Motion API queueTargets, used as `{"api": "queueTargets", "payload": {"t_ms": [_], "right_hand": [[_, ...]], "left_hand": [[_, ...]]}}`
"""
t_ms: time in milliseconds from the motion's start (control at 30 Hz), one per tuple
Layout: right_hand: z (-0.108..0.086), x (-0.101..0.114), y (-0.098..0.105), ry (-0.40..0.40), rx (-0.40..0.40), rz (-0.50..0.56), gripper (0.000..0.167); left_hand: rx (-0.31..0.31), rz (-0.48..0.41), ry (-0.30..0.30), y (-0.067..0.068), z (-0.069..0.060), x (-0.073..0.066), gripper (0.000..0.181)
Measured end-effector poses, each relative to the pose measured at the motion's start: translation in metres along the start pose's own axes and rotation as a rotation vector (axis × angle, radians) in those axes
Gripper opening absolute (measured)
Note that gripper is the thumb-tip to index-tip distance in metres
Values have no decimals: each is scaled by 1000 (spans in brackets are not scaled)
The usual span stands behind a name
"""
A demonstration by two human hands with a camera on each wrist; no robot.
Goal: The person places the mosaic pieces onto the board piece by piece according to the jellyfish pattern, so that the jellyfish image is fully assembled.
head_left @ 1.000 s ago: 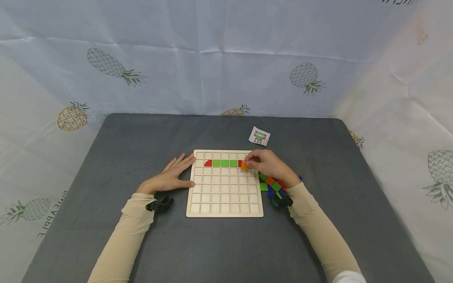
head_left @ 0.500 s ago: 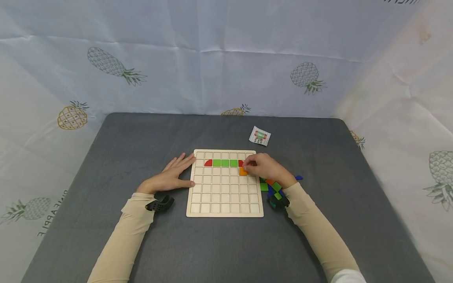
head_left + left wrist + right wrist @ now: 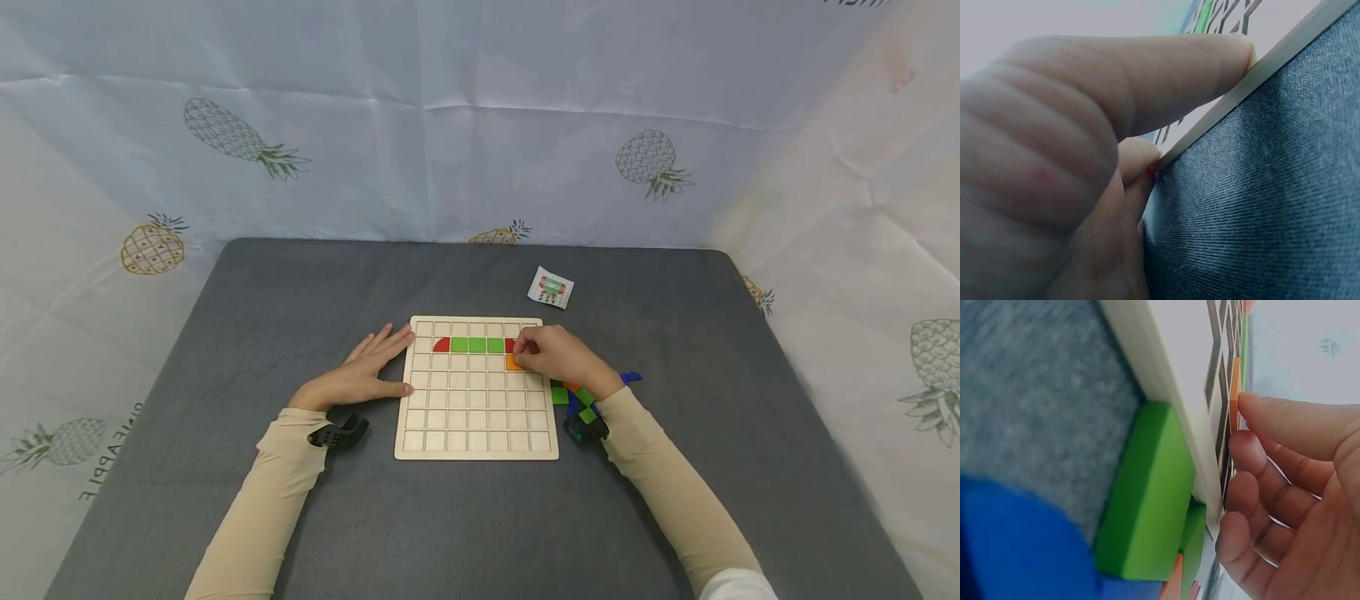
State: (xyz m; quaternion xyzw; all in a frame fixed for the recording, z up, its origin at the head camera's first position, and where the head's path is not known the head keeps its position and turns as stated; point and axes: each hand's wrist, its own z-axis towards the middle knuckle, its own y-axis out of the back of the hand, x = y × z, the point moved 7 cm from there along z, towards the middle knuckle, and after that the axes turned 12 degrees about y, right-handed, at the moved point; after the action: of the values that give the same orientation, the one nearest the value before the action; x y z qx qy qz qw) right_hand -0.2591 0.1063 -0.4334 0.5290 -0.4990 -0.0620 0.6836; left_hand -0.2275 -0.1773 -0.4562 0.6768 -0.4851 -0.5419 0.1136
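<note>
A pale wooden grid board [image 3: 467, 400] lies on the dark table. In its second row sit a red quarter-round tile [image 3: 442, 345], several green square tiles [image 3: 477, 345] and a red tile [image 3: 510, 344], partly hidden by fingers. Just below that red piece, an orange square tile [image 3: 513, 362] lies on the board. My right hand [image 3: 561, 357] holds this orange tile between thumb and curled fingers; the right wrist view has the thumb against the orange tile [image 3: 1235, 381]. My left hand [image 3: 363, 375] rests with spread fingers against the board's left edge, thumb touching its rim.
Several loose green, blue and orange pieces [image 3: 585, 397] lie beside the board's right edge, partly under my right wrist. A small printed card [image 3: 551, 288] lies behind the board. Pineapple-patterned cloth [image 3: 450, 167] hangs behind the table [image 3: 465, 533].
My right hand has brought the orange tile down from over the second row to the third-row cell below the red tile. The left hand has stayed in place.
</note>
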Motion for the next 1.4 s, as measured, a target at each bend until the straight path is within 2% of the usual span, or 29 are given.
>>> {"api": "queueTargets", "payload": {"t_ms": [267, 467, 833, 1033, 1233, 1400], "right_hand": [[-12, -1, 17, -35, -76, 75, 14], [-26, -4, 35, -54, -120, 43, 17], [-49, -23, 39, -56, -106, -41, 19], [-54, -30, 33, -35, -33, -70, 33], [-57, -36, 28, -99, 58, -138, 35], [-59, -39, 32, -158, 49, -177, 29]], "left_hand": [[-3, 7, 1, -1, 2, 0, 97], [-2, 3, 2, 0, 1, 0, 96], [-11, 7, 6, 1, 1, 1, 96], [-11, 6, 5, 0, 1, 1, 97], [-12, 7, 6, 0, 3, 1, 97], [-10, 5, 6, 0, 2, 1, 97]]}}
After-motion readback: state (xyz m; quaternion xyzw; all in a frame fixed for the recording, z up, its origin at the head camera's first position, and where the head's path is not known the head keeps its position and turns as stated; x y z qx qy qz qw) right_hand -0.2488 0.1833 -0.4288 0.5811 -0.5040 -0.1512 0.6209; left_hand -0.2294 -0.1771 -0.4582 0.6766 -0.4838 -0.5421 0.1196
